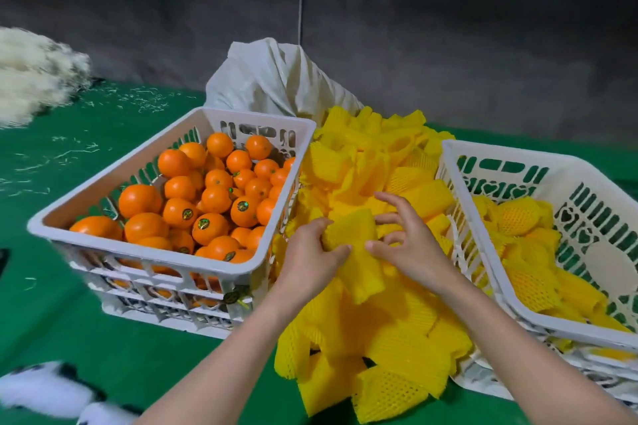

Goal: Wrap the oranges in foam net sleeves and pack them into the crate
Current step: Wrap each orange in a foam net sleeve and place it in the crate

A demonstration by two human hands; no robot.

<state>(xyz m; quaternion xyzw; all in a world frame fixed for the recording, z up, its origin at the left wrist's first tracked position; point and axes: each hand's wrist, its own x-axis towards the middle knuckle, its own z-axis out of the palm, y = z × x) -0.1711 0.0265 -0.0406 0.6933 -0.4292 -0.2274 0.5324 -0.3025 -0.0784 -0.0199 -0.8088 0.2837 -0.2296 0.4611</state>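
The left hand (312,254) is pinching a yellow foam net sleeve (352,235) right of the orange crate (103,190); the spread right hand (405,240) is reaching to open it for an orange

Glossy oranges (179,198); plastic crate (165,252) (foam sleeves (397,348))

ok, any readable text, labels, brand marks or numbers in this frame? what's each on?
No text is readable.
Small round dark-and-gold stickers on the bare oranges in the left white plastic crate: too small to read.
Sticker-like tag on that crate's front: blurred.
Right white plastic crate, yellow foam net sleeves, white woven sack: no print visible.
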